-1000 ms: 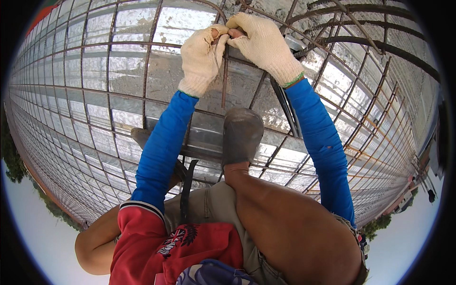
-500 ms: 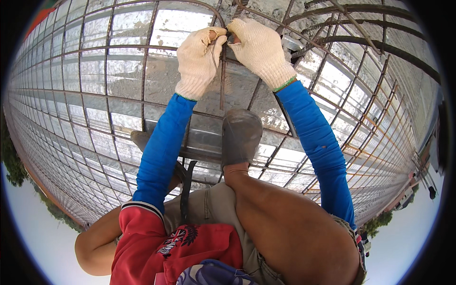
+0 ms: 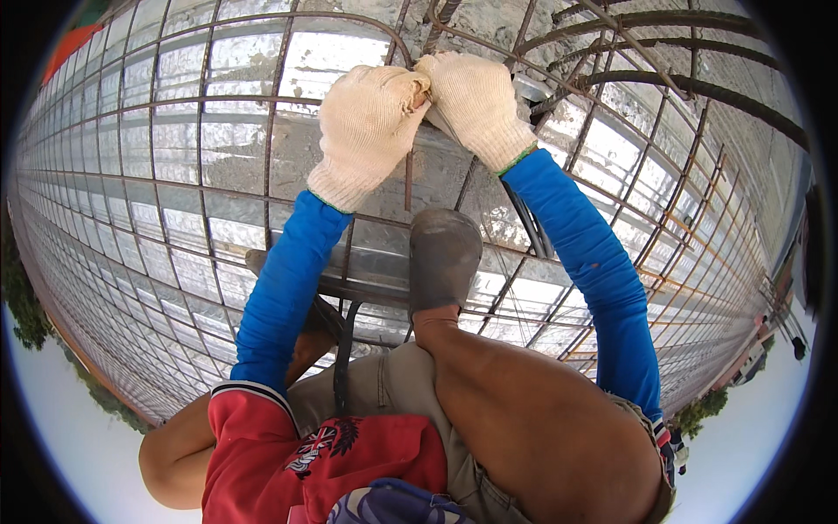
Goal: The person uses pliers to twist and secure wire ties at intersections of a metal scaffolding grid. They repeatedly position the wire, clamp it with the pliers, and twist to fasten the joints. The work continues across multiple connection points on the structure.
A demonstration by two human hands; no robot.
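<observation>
My left hand (image 3: 367, 127), in a cream knit glove, is closed with its fingertips drawn together. My right hand (image 3: 478, 109), gloved the same way, is curled closed and touches the left at the fingertips. What they pinch between them is too small and covered to make out. Both are over the grid of thin steel reinforcing bars (image 3: 271, 131), close to a bent bar end (image 3: 397, 39). Below the gloves, a short straight piece of bar (image 3: 408, 182) points toward my shoe (image 3: 445, 258).
Thick curved rebars (image 3: 698, 85) arch across the far right. Under the mesh lie shiny metal decking (image 3: 236, 65) and grey, rough concrete (image 3: 301, 166). Beside my right forearm are dark, narrow rods (image 3: 530, 223). Thin wire-like strands (image 3: 517, 301) show lower down. A dark strap (image 3: 346, 349) hangs by my leg.
Both hands have come slightly nearer to me, and the left has rolled so its back faces up. The dark bit seen between the fingertips is now covered.
</observation>
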